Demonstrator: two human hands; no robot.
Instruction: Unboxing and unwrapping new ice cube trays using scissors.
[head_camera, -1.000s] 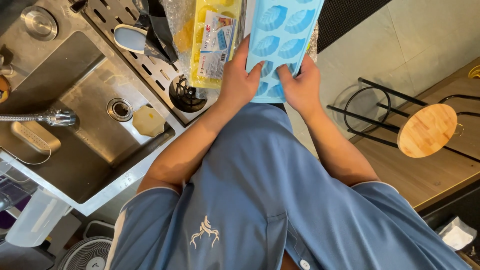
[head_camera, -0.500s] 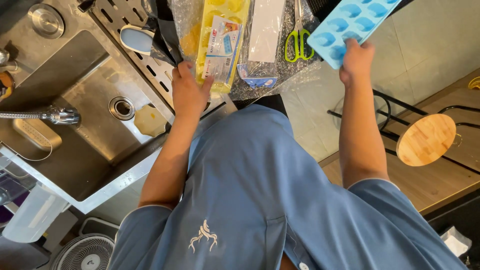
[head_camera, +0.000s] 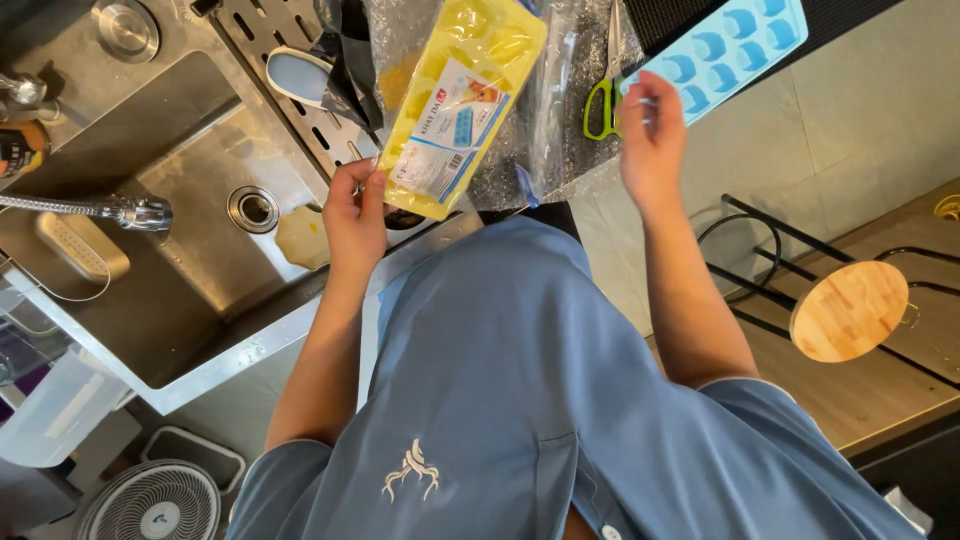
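Note:
My left hand (head_camera: 355, 215) grips the near corner of a yellow ice cube tray (head_camera: 470, 95) with a paper label, holding it tilted over the drainer beside the sink. My right hand (head_camera: 652, 135) reaches to the right, and its fingers close on the near end of a light blue ice cube tray (head_camera: 725, 50), which lies across the dark counter at the top right. Between the two trays sit green-handled scissors (head_camera: 603, 100) and crumpled clear plastic wrapping (head_camera: 555, 120).
A steel sink (head_camera: 180, 250) with a drain (head_camera: 252, 208) and a pull-out faucet (head_camera: 130, 212) fills the left. A yellow sponge (head_camera: 300, 237) rests in it. A round wooden stool (head_camera: 848, 310) stands at the right, and a fan (head_camera: 150, 500) at the lower left.
The hands split from the blue tray. My right hand carried it to the right and lowered it to the counter. My left hand took the yellow tray and pulled it nearer.

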